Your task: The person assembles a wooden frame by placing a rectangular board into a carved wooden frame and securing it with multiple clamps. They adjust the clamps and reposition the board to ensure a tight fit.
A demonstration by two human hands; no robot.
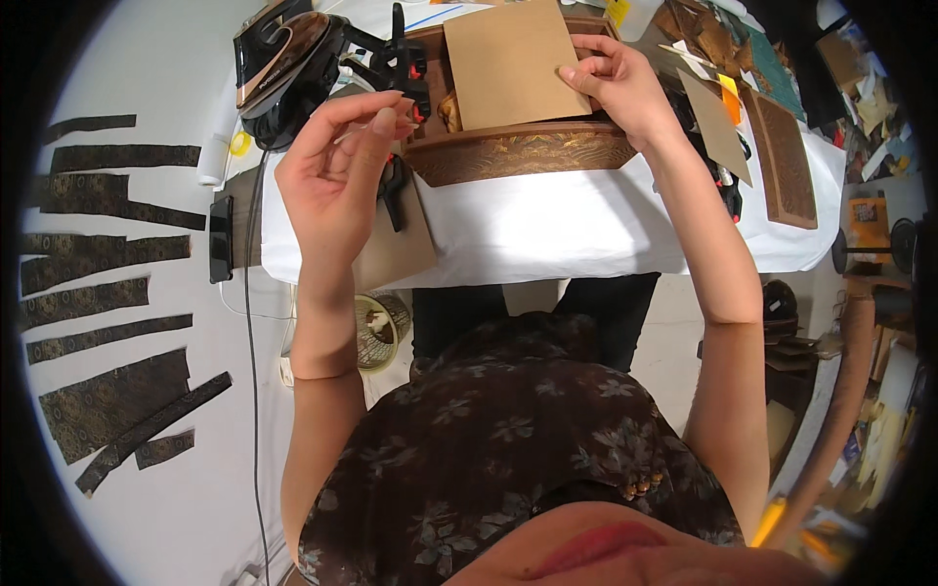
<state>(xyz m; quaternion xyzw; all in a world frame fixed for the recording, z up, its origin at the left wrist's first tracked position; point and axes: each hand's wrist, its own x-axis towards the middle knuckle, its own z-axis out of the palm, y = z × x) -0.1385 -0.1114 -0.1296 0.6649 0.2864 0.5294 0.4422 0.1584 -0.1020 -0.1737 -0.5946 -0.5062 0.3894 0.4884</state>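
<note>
Fingers of the right hand (614,83) pinch the brown cardboard sheet (508,61) over the fabric-covered box (523,154); the left hand (337,166), loosely curled and empty, should probably steady it for square seating.

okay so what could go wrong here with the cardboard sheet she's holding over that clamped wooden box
1. The right hand pinches the brown cardboard sheet only at one edge, so it might tip or slide off the wooden box.
2. The left hand hangs close to the black clamp; a bump could shift it.
3. The iron sits beside the box with its cord trailing off the table; a snag might pull it down.
</note>
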